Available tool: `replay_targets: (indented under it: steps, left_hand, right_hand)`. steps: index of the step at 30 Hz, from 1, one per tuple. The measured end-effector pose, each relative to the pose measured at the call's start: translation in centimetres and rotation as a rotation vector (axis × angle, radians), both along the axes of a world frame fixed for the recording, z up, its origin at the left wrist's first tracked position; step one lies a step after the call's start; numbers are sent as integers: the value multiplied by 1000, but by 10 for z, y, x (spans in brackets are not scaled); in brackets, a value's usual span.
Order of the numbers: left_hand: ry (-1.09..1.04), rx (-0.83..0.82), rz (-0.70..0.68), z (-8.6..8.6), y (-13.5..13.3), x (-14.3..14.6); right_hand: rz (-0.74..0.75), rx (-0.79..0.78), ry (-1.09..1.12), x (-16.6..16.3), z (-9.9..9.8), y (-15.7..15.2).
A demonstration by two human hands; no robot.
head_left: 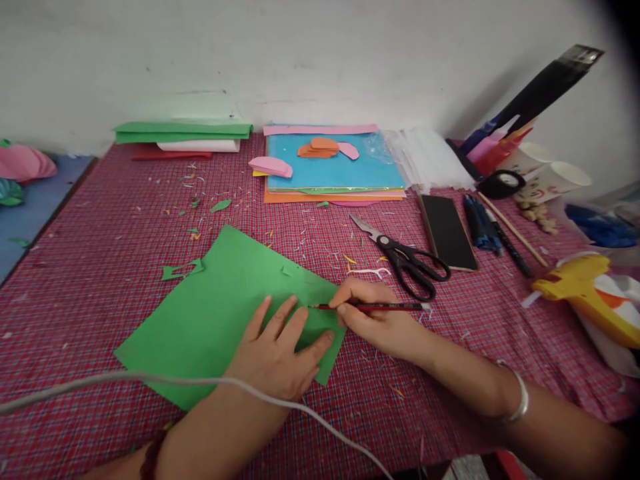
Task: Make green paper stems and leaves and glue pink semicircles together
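Note:
A green paper sheet (215, 307) lies on the red checked tablecloth (100, 267). My left hand (277, 350) rests flat on the sheet's right part, fingers spread, pressing it down. My right hand (373, 320) is closed round a red pencil (370, 307), its tip touching the green sheet near its right edge, just beyond my left fingertips. A silver bangle is on my right wrist.
Black scissors (405, 257) lie just beyond my right hand. A stack of coloured paper (335, 170) with orange and pink cut-outs sits at the back, green sheets (183, 130) to its left. A black block (447, 230), pens, paper cups, tape and a yellow glue gun (583, 290) crowd the right. A white cable (150, 381) crosses my left arm.

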State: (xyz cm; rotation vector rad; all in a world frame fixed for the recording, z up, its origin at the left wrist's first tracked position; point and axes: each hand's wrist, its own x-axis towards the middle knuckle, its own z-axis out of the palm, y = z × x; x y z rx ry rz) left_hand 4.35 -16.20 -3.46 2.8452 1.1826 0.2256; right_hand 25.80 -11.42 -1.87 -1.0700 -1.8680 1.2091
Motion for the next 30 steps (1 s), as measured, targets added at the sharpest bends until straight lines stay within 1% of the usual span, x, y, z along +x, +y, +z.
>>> replay_targets:
  steps: [2, 4, 7, 10, 16, 19, 22, 25, 30]
  left_hand:
    - [2, -6, 21, 1, -1, 1]
    - [-5, -20, 45, 1, -1, 1]
    - [-9, -28, 32, 2, -1, 1]
    - [2, -15, 6, 3, 0, -1]
    - [-6, 8, 26, 2, -1, 1]
    - [-12, 5, 38, 2, -1, 2]
    - [-13, -2, 39, 3, -1, 3]
    - [-19, -9, 42, 3, 0, 3]
    - [3, 7, 6, 0, 0, -1]
  right_hand:
    - [-3, -40, 61, 1, 0, 1]
    - [-59, -73, 122, 2, 1, 2]
    - [-105, -66, 136, 5, 3, 2]
    - [-69, -33, 95, 6, 3, 1]
    - [-8, 44, 32, 4, 3, 2]
    - [25, -8, 47, 3, 2, 2]
    - [-15, -62, 116, 3, 1, 1]
    - [-65, -40, 137, 4, 0, 1]
    - [-25, -9, 65, 2, 2, 0]
